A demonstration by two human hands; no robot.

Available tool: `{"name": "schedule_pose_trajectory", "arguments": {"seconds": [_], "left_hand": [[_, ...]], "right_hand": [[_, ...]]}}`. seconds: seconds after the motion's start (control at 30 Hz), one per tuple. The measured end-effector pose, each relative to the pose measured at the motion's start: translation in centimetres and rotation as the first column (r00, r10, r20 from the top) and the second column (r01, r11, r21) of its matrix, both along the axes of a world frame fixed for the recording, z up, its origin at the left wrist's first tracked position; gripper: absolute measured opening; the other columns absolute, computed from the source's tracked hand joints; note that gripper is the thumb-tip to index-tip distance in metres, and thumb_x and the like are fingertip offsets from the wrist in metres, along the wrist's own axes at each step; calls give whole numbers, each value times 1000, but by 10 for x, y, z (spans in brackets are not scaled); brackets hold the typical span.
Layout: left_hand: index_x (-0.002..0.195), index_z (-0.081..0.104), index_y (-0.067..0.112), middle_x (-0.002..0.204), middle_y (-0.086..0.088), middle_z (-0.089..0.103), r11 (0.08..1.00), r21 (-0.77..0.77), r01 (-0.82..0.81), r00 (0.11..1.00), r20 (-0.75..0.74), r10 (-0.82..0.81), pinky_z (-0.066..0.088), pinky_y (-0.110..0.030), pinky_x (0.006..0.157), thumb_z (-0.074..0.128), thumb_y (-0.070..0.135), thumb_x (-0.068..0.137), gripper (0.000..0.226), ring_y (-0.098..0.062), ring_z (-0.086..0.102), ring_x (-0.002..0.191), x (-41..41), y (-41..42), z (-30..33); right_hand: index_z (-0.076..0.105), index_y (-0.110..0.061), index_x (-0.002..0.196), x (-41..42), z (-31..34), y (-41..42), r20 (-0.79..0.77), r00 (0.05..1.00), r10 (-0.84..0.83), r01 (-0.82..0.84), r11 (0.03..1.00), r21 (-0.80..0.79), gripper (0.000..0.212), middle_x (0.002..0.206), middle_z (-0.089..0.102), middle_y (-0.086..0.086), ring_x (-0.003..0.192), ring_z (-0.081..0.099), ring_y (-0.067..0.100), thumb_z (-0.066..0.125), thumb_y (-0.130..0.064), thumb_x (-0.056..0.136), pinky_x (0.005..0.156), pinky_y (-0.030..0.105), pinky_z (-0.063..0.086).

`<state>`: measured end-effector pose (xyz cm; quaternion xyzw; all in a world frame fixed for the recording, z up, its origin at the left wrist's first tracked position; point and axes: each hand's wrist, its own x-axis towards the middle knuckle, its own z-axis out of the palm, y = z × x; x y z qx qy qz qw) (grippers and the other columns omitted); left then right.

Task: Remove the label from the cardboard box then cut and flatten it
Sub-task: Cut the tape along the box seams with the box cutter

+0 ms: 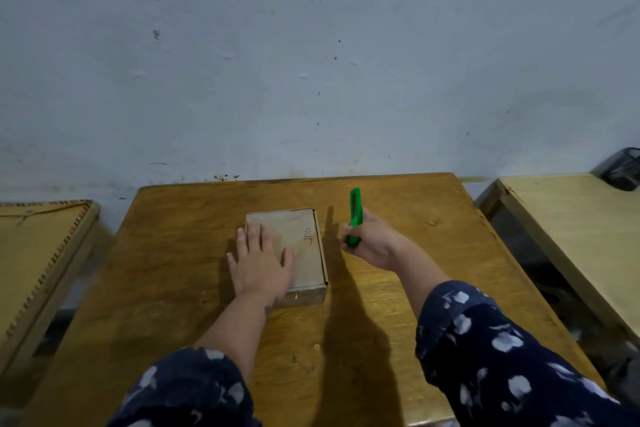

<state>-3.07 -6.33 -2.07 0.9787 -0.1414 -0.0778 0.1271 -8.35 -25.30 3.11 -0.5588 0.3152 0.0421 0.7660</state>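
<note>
A small flat cardboard box [304,239] lies closed on the middle of a wooden table [398,218], with dark handwriting on its lid near the right edge. My left hand [259,263] rests flat on the left half of the lid, fingers spread. My right hand [372,241] is just right of the box, raised off the table, gripping a green utility knife [355,210] that points up and away. No blade tip is visible. I cannot make out a label on the box.
A pale scuffed wall [311,62] stands right behind the table. A second wooden surface with a notched edge [38,253] sits to the left, and a lighter table [575,218] to the right with a dark object [621,168] at its far corner.
</note>
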Motion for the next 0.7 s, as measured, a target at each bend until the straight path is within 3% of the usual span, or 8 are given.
{"name": "schedule_pose_trajectory", "arguments": {"seconds": [0.1,0.17,0.3,0.4,0.47,0.53,0.7], "left_hand": [[153,-2,19,160,-4,-19,1000,-5,31,999,-10,-31,9,-52,119,20,56,96,72,-26,-11,148,-6,6,-1],[154,-1,19,160,-3,-17,999,-37,27,999,-18,-27,8,-52,119,22,56,96,72,-26,-11,148,-13,10,0],[154,6,21,162,-1,-11,994,-109,24,999,-41,-29,7,-52,119,29,57,95,73,-23,-8,148,-24,18,4],[153,9,22,162,1,-6,989,-138,59,997,-32,-64,5,-53,119,33,58,94,73,-22,-5,148,-30,26,5],[153,8,20,162,1,-4,981,-186,52,998,-34,-59,5,-53,119,38,55,94,75,-22,0,148,-31,30,7],[153,5,20,162,-1,-7,977,-212,18,998,-56,-30,6,-53,119,39,52,95,75,-24,3,148,-26,32,10],[153,0,28,162,0,-11,984,-174,31,996,-82,-46,7,-55,117,35,50,97,69,-25,1,148,-6,36,12]], "right_hand": [[27,-21,145,-2,8,12,60,998,-28,40,981,-192,50,86,50,5,65,47,12,39,-8,99,59,25,45],[32,-21,143,-6,12,18,126,989,-75,102,971,-218,46,80,50,3,61,46,12,41,-13,99,56,25,44],[38,-25,136,-14,23,28,209,961,-183,186,983,4,43,94,62,9,72,63,20,49,-13,96,68,34,55],[36,-25,132,-17,28,34,198,966,-164,149,985,89,48,117,61,15,89,71,30,53,-5,92,80,43,57],[34,-23,131,-16,29,37,166,980,-106,90,991,101,49,118,58,17,92,70,32,51,1,91,89,51,53],[31,-21,132,-13,28,40,107,993,-53,52,999,13,52,104,58,16,85,67,29,48,5,91,89,51,52],[30,-26,139,-5,15,49,-33,999,37,-45,961,-272,56,86,54,12,65,52,19,47,-1,92,64,37,50]]}}
